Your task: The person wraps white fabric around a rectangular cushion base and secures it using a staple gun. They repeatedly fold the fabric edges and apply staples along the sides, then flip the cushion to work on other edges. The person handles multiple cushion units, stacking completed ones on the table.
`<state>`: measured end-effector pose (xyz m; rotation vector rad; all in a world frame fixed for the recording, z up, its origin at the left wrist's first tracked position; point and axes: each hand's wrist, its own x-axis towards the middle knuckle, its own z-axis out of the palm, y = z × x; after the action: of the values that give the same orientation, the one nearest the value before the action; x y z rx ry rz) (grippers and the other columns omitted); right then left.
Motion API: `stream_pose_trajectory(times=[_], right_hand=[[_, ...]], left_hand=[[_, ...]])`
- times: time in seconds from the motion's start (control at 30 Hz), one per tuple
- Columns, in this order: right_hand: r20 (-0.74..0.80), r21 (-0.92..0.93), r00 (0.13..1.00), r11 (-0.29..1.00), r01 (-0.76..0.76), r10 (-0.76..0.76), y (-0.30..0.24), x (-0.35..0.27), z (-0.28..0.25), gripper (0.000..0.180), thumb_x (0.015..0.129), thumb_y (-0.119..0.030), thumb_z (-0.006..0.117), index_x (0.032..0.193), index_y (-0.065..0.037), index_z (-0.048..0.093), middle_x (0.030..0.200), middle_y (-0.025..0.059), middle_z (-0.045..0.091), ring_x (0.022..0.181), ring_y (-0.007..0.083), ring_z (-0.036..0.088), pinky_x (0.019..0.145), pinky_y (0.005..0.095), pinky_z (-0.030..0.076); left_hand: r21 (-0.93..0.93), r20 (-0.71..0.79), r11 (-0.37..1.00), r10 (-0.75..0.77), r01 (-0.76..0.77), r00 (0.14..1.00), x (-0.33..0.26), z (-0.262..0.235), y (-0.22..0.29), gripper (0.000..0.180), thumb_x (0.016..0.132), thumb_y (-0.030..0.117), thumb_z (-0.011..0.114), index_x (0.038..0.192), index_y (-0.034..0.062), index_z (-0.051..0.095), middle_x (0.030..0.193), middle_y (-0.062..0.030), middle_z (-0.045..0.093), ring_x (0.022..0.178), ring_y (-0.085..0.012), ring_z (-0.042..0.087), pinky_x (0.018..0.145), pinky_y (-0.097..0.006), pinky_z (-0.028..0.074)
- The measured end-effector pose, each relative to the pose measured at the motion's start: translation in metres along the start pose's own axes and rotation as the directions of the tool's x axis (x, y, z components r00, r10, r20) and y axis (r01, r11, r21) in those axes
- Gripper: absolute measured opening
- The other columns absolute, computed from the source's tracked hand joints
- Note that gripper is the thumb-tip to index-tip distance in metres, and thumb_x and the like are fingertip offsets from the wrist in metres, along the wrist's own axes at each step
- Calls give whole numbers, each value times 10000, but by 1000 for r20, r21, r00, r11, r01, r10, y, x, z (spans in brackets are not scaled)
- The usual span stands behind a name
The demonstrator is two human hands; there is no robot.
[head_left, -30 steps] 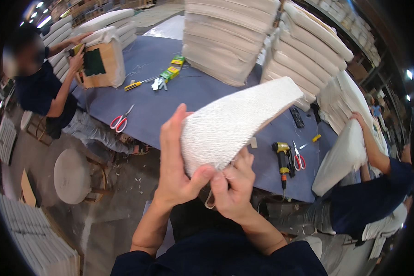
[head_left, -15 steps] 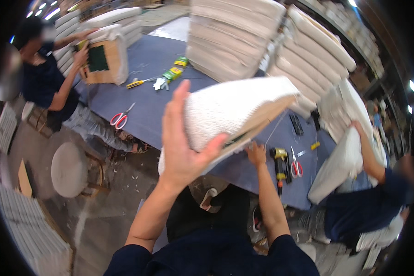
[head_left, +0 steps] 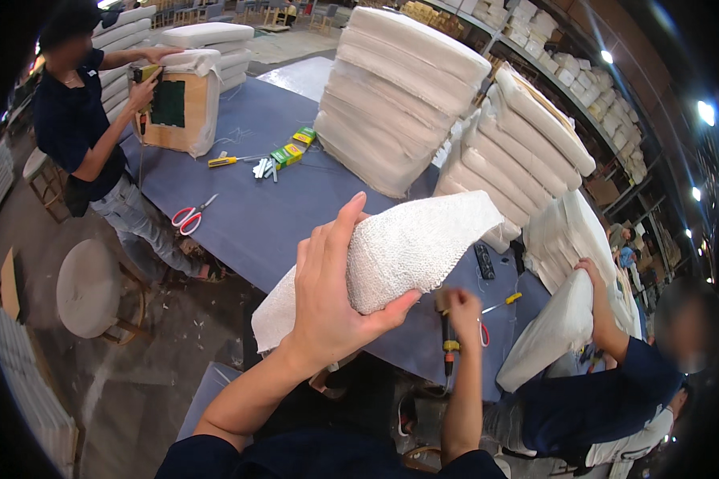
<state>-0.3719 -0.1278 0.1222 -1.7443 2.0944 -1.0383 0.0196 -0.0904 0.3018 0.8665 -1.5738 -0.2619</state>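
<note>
Your L hand (head_left: 327, 307) is wrapped round a white fabric-covered cushion (head_left: 407, 247), thumb along its lower edge, holding it tilted up above the front edge of the blue-grey worktable (head_left: 264, 199). Your R hand (head_left: 462, 314), blurry w/ fingers curled, is at the hose-fed air tool (head_left: 450, 346); can't tell if it grips it or is just over it. Red-handled scissors (head_left: 485, 334) are partly hidden behind that hand, near a yellow-handled tool (head_left: 514, 298) & a black oblong item (head_left: 484, 262). Table's L side: 2nd pr of scissors (head_left: 188, 219), yellow-handled screwdriver (head_left: 224, 160), green-&-yellow boxes (head_left: 287, 154) w/ staple strips (head_left: 265, 169) beside. Tall cushion stack (head_left: 399, 104) stands at back. Co-worker on L (head_left: 76, 120) has a wood-backed seat (head_left: 196, 104); co-worker on R (head_left: 607, 407) holds a white pad (head_left: 547, 327).
</note>
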Motion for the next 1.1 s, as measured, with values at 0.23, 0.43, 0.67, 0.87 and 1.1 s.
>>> stream_pose_trajectory(times=[0.23,0.43,0.67,0.87,1.1], right_hand=[[-351,466,874,748,473,-335,-252,-51,-140,208,1081,-168,692,909,-56,664,728,-38,573,628,37,461,556,252,347],[-190,222,706,670,708,-683,-306,-57,-117,206,930,-46,780,773,-42,648,606,27,497,515,165,460,511,335,351],[-311,122,592,586,801,-744,-294,-58,-104,208,885,-49,796,760,-74,633,609,23,487,506,196,451,505,349,336],[-270,59,592,601,797,-759,-296,-59,-108,249,904,-48,789,753,-72,592,619,27,494,511,185,448,501,337,334],[-74,181,850,831,526,-522,-317,-68,-124,249,964,-31,754,785,-34,582,640,30,505,564,84,464,508,287,337]], left_hand=[[-9,48,996,94,-94,994,-8,16,27,1179,705,233,980,1658,-27,336,1367,-168,626,1207,-330,582,1087,-458,422],[-53,58,995,85,-81,995,-11,24,38,1184,654,153,948,1660,-9,346,1364,-152,640,1208,-326,579,1082,-464,411],[-64,48,993,103,-99,994,-11,28,41,1210,593,245,979,1637,15,413,1338,-123,656,1225,-315,629,1049,-475,405],[-90,44,990,108,-104,993,-10,29,45,1184,615,229,967,1636,12,408,1344,-132,654,1210,-315,624,1044,-468,401],[-43,55,988,149,-147,987,-8,32,44,1123,662,222,954,1618,-5,412,1351,-149,636,1189,-327,612,1045,-472,406]])
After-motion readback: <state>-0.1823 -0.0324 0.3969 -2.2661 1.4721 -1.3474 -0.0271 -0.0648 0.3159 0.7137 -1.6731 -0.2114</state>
